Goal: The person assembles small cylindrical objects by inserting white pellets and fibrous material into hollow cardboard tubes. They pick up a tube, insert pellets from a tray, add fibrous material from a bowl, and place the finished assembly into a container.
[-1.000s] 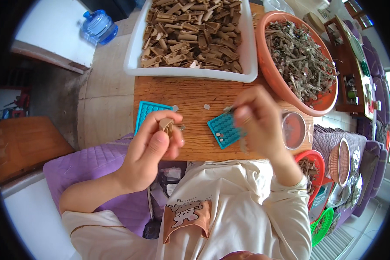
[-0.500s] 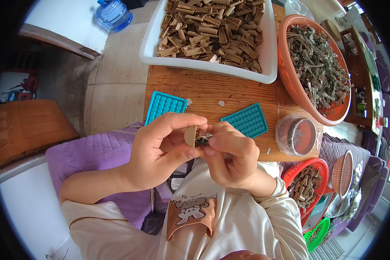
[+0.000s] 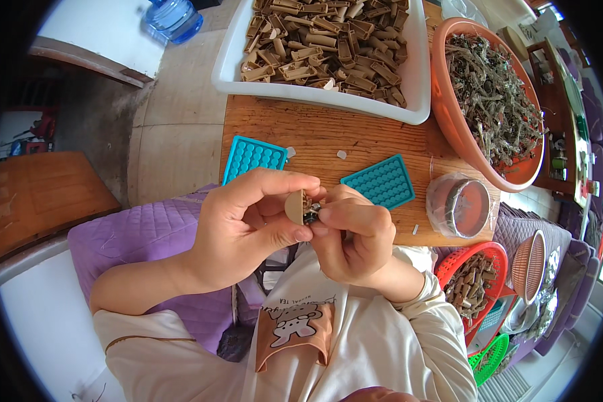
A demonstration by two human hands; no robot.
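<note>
My left hand (image 3: pixel 244 224) pinches a small tan plastic piece (image 3: pixel 295 206) between thumb and forefinger, close in front of my chest. My right hand (image 3: pixel 352 236) meets it from the right, its fingertips pressed on a small dark part (image 3: pixel 311 213) at that piece's edge. Both hands hover over the near edge of the wooden table (image 3: pixel 315 134). Two teal dimpled mats lie on the table beyond them: one (image 3: pixel 252 155) to the left, one (image 3: pixel 380 181) to the right.
A white tray (image 3: pixel 419 80) heaped with tan plastic pieces sits at the table's far side. An orange basin (image 3: pixel 449 114) of dried stalks stands at right, a round tin in a clear bag (image 3: pixel 463 206) below it. Red baskets (image 3: pixel 479 251) and a blue water bottle (image 3: pixel 174 17) lie around.
My right hand left the right teal mat on the table and came to the left hand. Both hands now meet at the tan piece, nearer my chest.
</note>
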